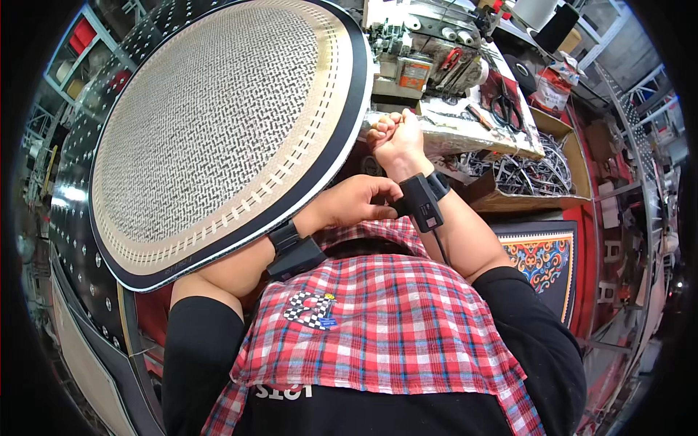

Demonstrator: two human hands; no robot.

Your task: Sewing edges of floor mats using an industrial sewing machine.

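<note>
While the left hand [355, 201] bends its fingers at the black box [422, 203] strapped to the right wrist, the right hand [396, 138] is curled closed, palm upward, near the table [447, 116] edge. Nothing shows in the right fist; whether the left fingers grip the box or only touch it, I cannot tell.

Filling the upper left of the frame is a large oval mat [211, 123], its lower-right edge just beside the left wrist. It looks fairly thin and flat, probably light for its size and flexible enough to sag if held at one point. The woven-looking middle should give some grip, and nothing about it seems fragile. Two spots well apart on the dark border [355, 87] look like the best hold.

Right of the table, an open cardboard box [525, 203] is heaped with tangled dark and pale strips [527, 171]. A red-and-white bag [554, 91] stands at the upper right; its contents are hidden.
</note>
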